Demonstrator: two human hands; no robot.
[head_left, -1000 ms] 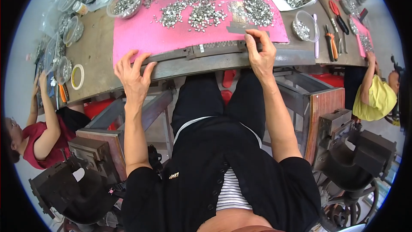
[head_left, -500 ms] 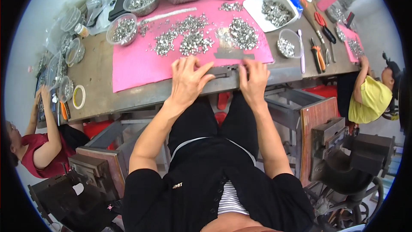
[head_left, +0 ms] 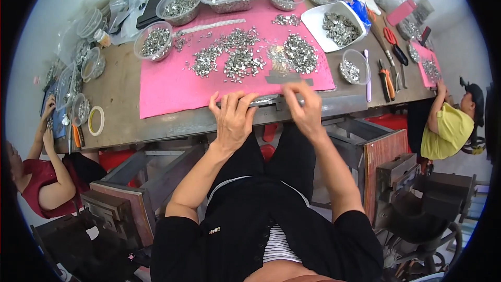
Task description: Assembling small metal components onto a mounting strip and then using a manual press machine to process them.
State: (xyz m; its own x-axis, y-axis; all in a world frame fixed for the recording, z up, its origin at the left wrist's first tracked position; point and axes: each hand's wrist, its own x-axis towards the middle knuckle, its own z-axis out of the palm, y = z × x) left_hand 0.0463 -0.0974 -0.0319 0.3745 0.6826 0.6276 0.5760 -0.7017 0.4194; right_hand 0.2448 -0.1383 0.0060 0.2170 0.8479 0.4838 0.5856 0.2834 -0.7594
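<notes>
My left hand [head_left: 234, 120] is bent over a narrow dark metal bar [head_left: 266, 101] at the bench's front edge, its fingers gripping the bar's left part. A bright strip shows in the bar near the thumb. My right hand [head_left: 305, 107] hovers just above the bar's right end, thumb and fingers drawn together. Its fingertips are smeared by motion, and I cannot make out what they hold. Beyond the hands, small silver metal pieces [head_left: 243, 65] lie in loose piles on a pink mat [head_left: 177, 91]. A flat grey strip [head_left: 288, 78] lies at the mat's near edge.
Plastic tubs [head_left: 233, 6] of silver pieces line the back. A white tray [head_left: 313, 23] and a small tub [head_left: 354, 67] stand right, beside a purple-handled brush [head_left: 368, 86] and orange-handled pliers [head_left: 386, 83]. A tape roll [head_left: 96, 120] lies left. People work at both sides.
My right hand has lifted off the bar, and its fingers have drawn together. My left hand has closed in on the bar, with its thumb nearer the fingers. The whole view has shifted slightly.
</notes>
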